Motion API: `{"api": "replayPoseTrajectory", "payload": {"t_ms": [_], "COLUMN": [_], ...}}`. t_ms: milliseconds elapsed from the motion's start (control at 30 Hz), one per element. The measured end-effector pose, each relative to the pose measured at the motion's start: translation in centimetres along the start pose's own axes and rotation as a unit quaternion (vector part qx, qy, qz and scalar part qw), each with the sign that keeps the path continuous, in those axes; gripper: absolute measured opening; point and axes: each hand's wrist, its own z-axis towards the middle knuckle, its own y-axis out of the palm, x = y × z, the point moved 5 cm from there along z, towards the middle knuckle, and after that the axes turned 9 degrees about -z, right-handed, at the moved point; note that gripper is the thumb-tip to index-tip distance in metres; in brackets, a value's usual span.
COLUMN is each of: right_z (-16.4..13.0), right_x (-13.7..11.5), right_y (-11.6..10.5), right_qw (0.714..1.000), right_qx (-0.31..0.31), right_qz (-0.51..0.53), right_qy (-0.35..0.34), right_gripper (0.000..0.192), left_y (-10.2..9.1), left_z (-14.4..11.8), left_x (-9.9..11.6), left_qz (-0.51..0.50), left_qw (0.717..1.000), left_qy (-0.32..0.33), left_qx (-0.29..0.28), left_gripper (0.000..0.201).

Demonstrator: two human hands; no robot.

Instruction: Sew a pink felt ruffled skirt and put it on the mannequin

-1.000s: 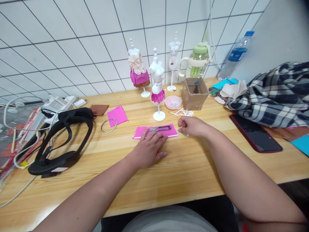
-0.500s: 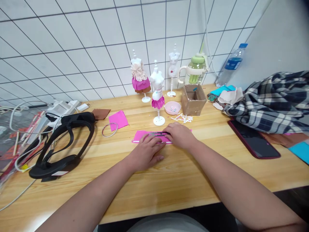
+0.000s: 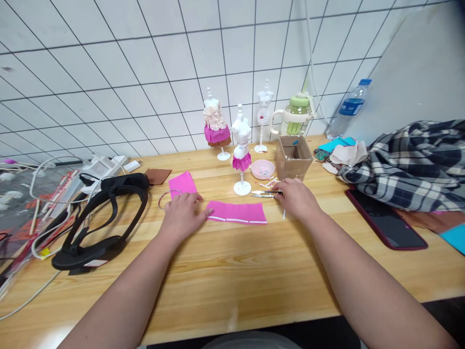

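A pink strip of fabric or paper (image 3: 238,212) lies flat in front of me, with white tape along its near edge. My left hand (image 3: 181,216) rests open at its left end, thumb at the strip's edge. The fingers of that hand overlap a pink square (image 3: 182,182) and a thin ring (image 3: 161,201). To the strip's right, my right hand (image 3: 296,198) is closed around a pair of small thread snips (image 3: 262,194), blades pointing left. Behind the strip stands a white mini dress form (image 3: 240,131) wearing a pink ruffle.
At the back are two more dress forms (image 3: 217,128), a pink dish (image 3: 262,169) of small beads, a cardboard box (image 3: 294,158) and a green-lidded cup (image 3: 298,114). A black headset (image 3: 119,237) lies left; a phone (image 3: 387,220) and plaid cloth (image 3: 410,167) lie right.
My left hand has moved left off the middle of the pink strip. My right hand has carried the snips right, away from the strip, which now shows uncovered. The view has shifted slightly.
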Motion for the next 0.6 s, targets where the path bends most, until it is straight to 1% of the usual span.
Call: {"api": "replayPoseTrajectory", "payload": {"t_ms": [67,100,200,233,267,300,367,400,500,533,600], "right_z": [-0.5,-0.8,-1.9,-2.3,-2.5,-2.7,-2.8,-2.8,-2.7,-2.6,-2.3], "right_x": [-1.6,-2.8,-7.4,-8.6,-9.4,-9.9,-10.2,-10.1,-9.4,-9.2,-8.7], "right_y": [-0.4,-0.4,0.2,0.5,0.7,0.9,1.5,1.8,2.2,2.3,2.2], "right_qw": [0.999,0.999,0.985,0.98,0.977,0.978,0.981,0.982,0.976,0.972,0.968], "right_qx": [0.027,0.031,-0.008,-0.013,-0.012,-0.008,-0.018,-0.027,-0.047,-0.05,-0.054], "right_qz": [-0.012,0.002,0.052,0.063,0.073,0.08,0.081,0.086,0.141,0.166,0.206], "right_qy": [-0.013,-0.042,-0.163,-0.189,-0.199,-0.195,-0.177,-0.168,-0.162,-0.158,-0.133], "right_gripper": [0.023,0.025,0.026,0.027,0.029,0.033,0.037,0.033,0.011,0.007,0.009], "left_y": [0.7,1.1,2.2,2.5,2.8,3.0,3.1,3.0,2.2,2.0,1.7], "left_z": [0.1,0.0,-0.3,-0.4,-0.5,-0.6,-0.7,-0.6,-0.4,-0.4,-0.3], "left_x": [-0.8,-0.7,0.7,1.3,2.0,2.6,3.4,3.5,3.2,3.0,2.7], "left_qz": [0.005,0.0,-0.028,-0.04,-0.052,-0.061,-0.075,-0.081,-0.125,-0.148,-0.192], "left_qw": [0.999,0.998,0.997,0.996,0.995,0.993,0.991,0.991,0.987,0.984,0.978], "left_qy": [-0.014,-0.011,0.02,0.035,0.051,0.066,0.09,0.096,0.097,0.094,0.081], "left_qx": [-0.044,-0.057,-0.068,-0.072,-0.076,-0.077,-0.064,-0.048,0.006,0.017,0.023], "left_gripper": [0.044,0.043,0.041,0.04,0.039,0.038,0.037,0.036,0.035,0.036,0.039]}}
